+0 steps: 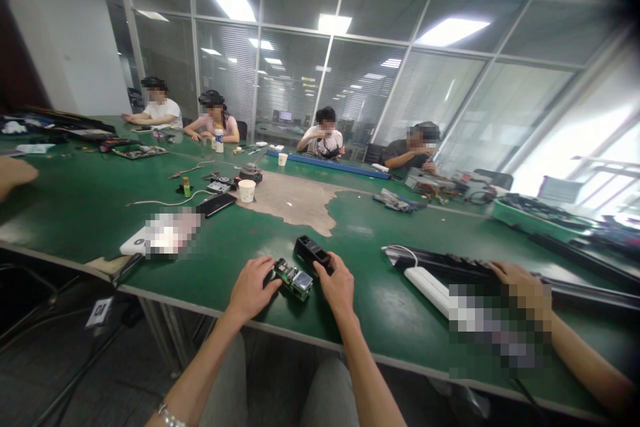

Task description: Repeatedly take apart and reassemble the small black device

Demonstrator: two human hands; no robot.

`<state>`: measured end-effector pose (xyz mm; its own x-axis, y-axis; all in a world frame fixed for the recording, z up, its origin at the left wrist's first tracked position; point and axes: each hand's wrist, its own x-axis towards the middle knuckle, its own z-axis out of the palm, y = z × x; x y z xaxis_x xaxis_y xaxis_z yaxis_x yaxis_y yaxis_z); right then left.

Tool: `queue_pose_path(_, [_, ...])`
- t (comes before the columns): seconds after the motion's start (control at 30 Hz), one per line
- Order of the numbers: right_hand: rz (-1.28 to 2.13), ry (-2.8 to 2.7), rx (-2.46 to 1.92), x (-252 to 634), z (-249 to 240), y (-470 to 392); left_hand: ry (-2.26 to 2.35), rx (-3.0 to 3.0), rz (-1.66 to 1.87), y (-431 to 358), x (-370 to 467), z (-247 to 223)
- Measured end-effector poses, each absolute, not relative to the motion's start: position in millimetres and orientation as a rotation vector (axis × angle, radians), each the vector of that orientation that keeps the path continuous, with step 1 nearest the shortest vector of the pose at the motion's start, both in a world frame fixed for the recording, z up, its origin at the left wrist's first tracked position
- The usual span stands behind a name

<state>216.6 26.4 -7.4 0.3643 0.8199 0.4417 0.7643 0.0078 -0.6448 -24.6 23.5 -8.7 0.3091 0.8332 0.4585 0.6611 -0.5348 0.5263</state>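
At the near edge of the green table, my left hand (pixel 253 288) curls its fingers and thumb around the left end of a small circuit board (pixel 295 279). The board is green with a square silver part on top, and a dark piece at its left end is partly hidden by my fingers. Close by on the right, my right hand (pixel 337 280) grips the near end of a black box-shaped casing (pixel 309 250). The casing lies tilted beyond the board, apart from it, with small openings in its far end.
A phone (pixel 220 205), a paper cup (pixel 247 191) and loose parts lie left of centre. At right, another person's hand (pixel 520 283) rests on a long black part (pixel 450 261) behind a white power strip (pixel 429 288). Several people sit across the table (pixel 360 267).
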Motion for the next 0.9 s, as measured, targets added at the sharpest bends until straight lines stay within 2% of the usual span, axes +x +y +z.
queue_pose_path(0.37, [-0.046, -1.456, -1.726, 217.2, -15.5, 25.2, 1.44, 2.283, 1.092, 28.3, -24.5, -16.5])
queue_pose_path(0.7, [0.4, -1.158, -1.493, 210.6, 13.1, -1.5, 1.42, 2.299, 1.058, 26.9, -24.8, -13.8])
queue_pose_path(0.9, [0.524, -1.274, -1.412, 190.5, 28.4, -23.8, 1.443, 2.31, 1.031, 24.8, -24.5, -12.3])
